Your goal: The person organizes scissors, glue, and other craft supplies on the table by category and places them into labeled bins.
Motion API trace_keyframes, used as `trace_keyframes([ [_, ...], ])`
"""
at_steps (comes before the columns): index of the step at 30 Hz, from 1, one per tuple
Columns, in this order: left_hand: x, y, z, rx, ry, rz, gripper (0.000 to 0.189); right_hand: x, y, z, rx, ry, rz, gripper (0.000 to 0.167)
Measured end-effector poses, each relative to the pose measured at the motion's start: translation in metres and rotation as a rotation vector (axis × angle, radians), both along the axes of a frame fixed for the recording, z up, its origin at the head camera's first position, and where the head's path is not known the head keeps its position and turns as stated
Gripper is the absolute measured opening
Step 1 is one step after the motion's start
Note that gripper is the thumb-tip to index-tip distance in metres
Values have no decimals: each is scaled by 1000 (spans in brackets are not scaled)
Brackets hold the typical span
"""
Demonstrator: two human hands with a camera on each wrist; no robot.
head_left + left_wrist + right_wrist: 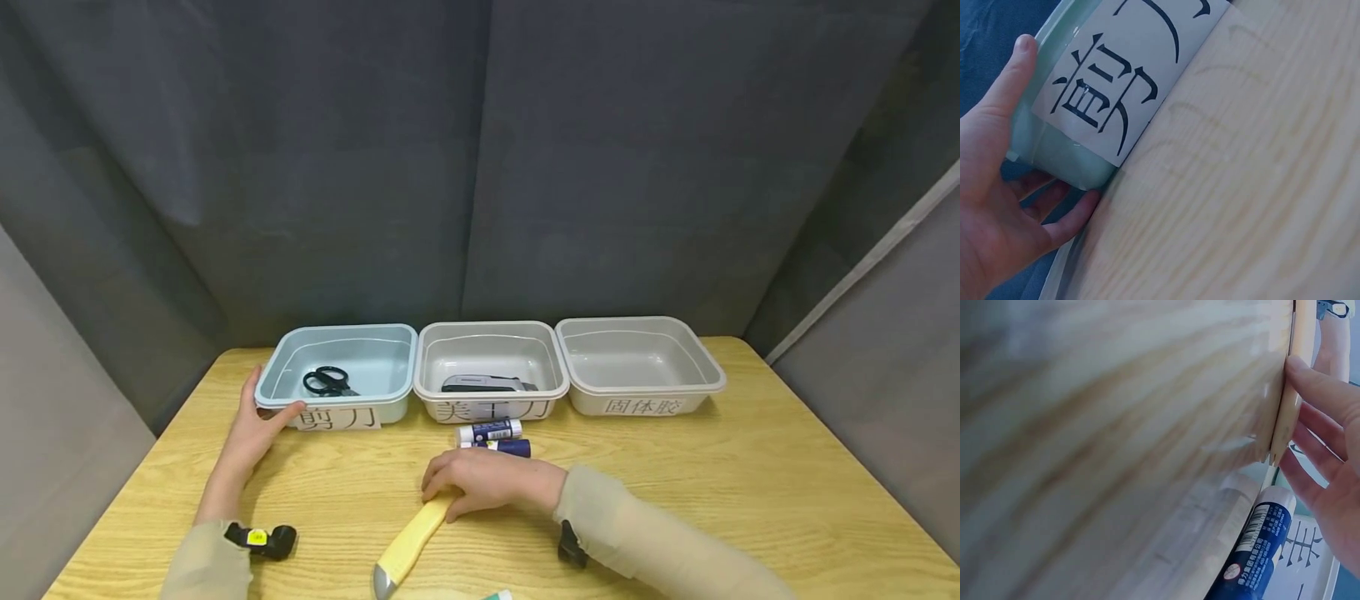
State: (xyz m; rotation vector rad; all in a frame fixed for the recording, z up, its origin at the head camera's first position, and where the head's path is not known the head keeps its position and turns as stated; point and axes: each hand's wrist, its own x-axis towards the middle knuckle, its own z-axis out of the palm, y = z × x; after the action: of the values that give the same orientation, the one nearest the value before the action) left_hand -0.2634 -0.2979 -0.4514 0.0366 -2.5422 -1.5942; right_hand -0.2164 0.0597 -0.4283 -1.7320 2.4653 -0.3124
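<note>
My left hand (253, 429) grips the front left corner of a light blue bin (393, 408), its thumb along the rim and its fingers round the side. Black-handled scissors (327, 382) lie in that bin. My right hand (487, 481) holds a yellow utility knife (412, 537) by its far end, thumb on one side and fingers on the other. The knife's grey end points toward me, low over the table. Just beyond the right hand lie two glue sticks (491, 430), one of them large in the right wrist view, with a blue label and white end (1254, 550).
A middle bin (492, 398) holds a grey utility knife (483, 383). To its right stands another pale bin (641, 390). All three bear paper labels and line the back of the wooden table (750, 492). A green-and-white object (498, 596) peeks in at the bottom edge.
</note>
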Motion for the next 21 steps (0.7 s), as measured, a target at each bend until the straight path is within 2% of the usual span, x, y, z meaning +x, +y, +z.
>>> trace_keyframes([
  [10,1,0,-1,-13,-11,0,98,2,2,2,-25,-3,-4,31],
  [21,0,-1,-1,-11,-10,0,98,0,10,11,-73,85,3,33],
])
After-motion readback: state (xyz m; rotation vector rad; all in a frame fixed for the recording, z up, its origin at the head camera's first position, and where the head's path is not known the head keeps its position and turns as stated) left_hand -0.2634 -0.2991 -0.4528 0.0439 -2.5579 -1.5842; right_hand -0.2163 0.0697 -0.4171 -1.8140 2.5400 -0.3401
